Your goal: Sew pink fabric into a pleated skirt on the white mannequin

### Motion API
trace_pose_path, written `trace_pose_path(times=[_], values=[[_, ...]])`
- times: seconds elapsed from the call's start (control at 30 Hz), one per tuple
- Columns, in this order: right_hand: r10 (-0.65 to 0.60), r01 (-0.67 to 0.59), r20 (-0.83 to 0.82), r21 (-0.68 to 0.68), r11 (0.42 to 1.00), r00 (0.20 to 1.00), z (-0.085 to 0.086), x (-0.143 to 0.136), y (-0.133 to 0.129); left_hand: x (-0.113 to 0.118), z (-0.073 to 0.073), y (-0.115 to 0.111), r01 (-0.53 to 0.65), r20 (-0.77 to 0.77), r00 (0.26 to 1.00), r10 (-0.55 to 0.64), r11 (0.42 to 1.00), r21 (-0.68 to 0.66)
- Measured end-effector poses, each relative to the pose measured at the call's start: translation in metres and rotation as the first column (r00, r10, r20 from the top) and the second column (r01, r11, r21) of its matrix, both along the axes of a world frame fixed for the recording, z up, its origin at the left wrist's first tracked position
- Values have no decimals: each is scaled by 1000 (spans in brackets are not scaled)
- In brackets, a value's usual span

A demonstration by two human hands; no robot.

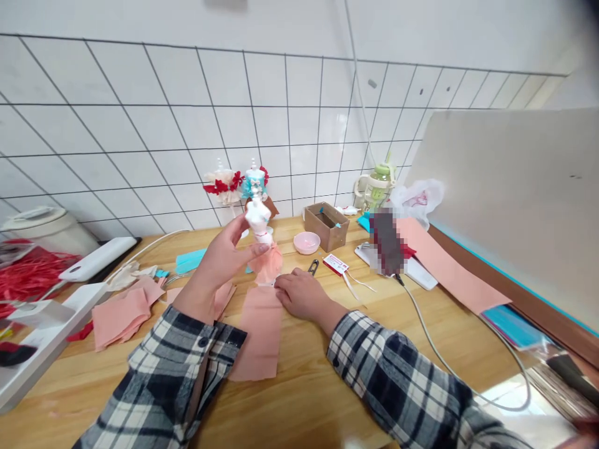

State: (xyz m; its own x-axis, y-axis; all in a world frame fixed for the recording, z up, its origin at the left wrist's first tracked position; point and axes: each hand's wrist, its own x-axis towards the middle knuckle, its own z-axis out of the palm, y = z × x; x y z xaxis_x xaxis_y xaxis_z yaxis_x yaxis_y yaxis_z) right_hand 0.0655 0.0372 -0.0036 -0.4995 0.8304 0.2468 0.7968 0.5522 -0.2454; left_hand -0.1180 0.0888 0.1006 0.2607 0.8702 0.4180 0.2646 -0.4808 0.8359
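Observation:
My left hand (227,249) is closed around a small white dress form (258,215), thumb in front at its waist and fingers behind. Below the waist hangs a gathered peach paper skirt (266,265). My right hand (297,292) rests by the skirt's lower edge with fingers bunched together; what they pinch is hidden. Under those fingertips begins a strip of pink crepe paper (257,340), flat on the wooden table (322,380). Small black snips (313,267) lie just beyond my right hand.
Two decorated dress forms, one cream and red (224,186), one blue (255,182), stand by the tiled wall. Nearby are a pink bowl (307,243), a cardboard box (327,226) and a small white-red packet (336,264). Folded pink paper (121,315) and a power strip (60,343) lie left.

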Motion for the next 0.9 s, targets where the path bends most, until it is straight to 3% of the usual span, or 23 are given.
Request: trace_pose_path(times=[0.1, 0.17, 0.23, 0.33, 0.37, 0.47, 0.57, 0.9], values=[[-33, 32, -119, -16, 999, 992, -4, 2, 5, 1, -2, 8, -15, 30, 999, 17, 998, -69], [-155, 161, -316, -9, 987, 936, -4, 4, 11, 0, -4, 8, -52, 30, 998, 55, 994, -96], [-234, 292, -563, 14, 956, 793, 5, 6, 19, -1, -1, 6, -54, 80, 995, 64, 991, -124], [-95, 308, -815, 105, 945, 571, 36, 9, 26, 3, 8, -3, -62, 203, 975, 90, 988, -143], [-54, 272, -844, 110, 956, 534, 50, 10, 26, 4, 12, -7, -76, 224, 969, 105, 988, -137], [-28, 148, -859, 56, 987, 512, 87, 12, 17, 8, 23, -19, -139, 275, 947, 167, 983, -116], [-71, 99, -847, -22, 995, 527, 108, 13, 6, 11, 28, -27, -130, 334, 926, 174, 980, -149], [-112, 126, -833, -52, 991, 542, 114, 16, 1, 21, 31, -37, -88, 352, 922, 161, 973, -213]])
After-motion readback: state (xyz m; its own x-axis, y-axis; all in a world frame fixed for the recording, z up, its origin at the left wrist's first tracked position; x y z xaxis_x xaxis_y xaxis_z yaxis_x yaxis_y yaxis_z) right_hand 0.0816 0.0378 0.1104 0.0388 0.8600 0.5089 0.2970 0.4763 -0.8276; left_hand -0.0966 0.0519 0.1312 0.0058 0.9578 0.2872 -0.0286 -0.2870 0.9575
